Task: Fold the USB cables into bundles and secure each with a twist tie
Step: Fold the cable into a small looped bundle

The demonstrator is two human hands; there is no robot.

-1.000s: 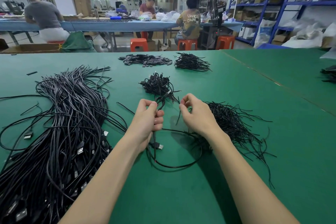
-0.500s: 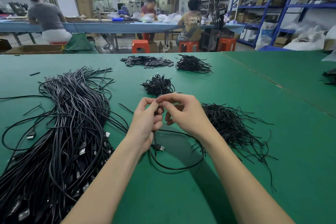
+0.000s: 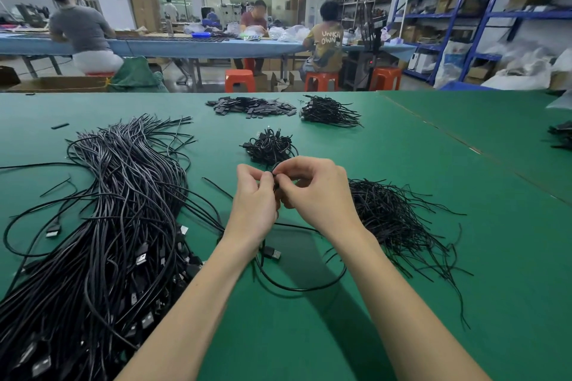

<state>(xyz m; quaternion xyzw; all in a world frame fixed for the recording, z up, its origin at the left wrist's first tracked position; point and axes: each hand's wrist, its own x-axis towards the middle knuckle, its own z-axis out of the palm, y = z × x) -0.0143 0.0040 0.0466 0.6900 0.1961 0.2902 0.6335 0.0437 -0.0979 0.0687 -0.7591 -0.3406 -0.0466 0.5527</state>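
Observation:
My left hand grips a folded black USB cable above the green table; the cable's loop and its USB plug hang down onto the table below my wrists. My right hand meets the left at the fingertips and pinches a thin black twist tie at the top of the fold. Most of the tie is hidden by my fingers. A loose pile of twist ties lies just right of my hands. A small heap of tied bundles sits just beyond them.
A big heap of loose USB cables fills the table's left side. Farther back lie flat black parts and another cable pile. More black items sit at the right edge. People work at a blue table behind.
My right hand moved left from beside the tie pile to meet my left hand. Both hands rose slightly and now pinch together at the top of the folded cable.

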